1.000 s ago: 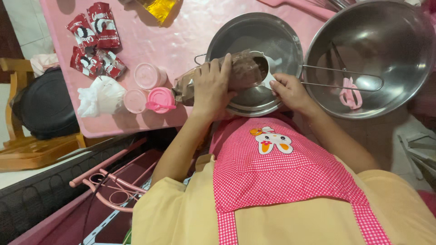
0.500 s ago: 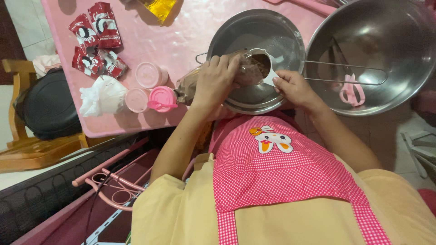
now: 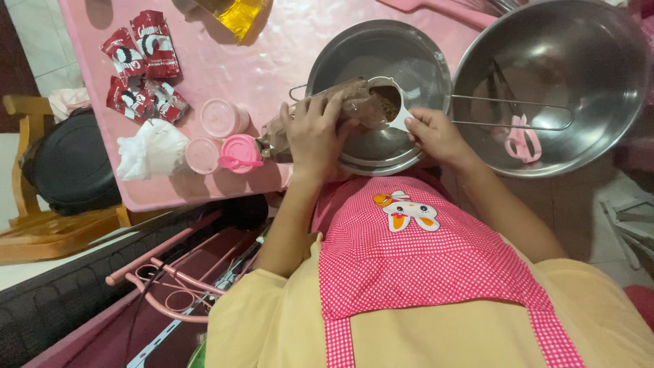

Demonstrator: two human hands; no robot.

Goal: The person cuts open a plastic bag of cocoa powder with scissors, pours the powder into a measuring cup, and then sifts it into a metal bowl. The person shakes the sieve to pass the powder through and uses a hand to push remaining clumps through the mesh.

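While left hand (image 3: 315, 133) tips bag (image 3: 340, 109), cup (image 3: 387, 102) over sieve rim (image 3: 327, 61)

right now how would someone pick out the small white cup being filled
Start at the pink table and find the steel sieve bowl nearest the person. Above it, the right hand holds the white measuring cup. It alone is white and holds brown powder, with the left hand tilting a clear bag against it.
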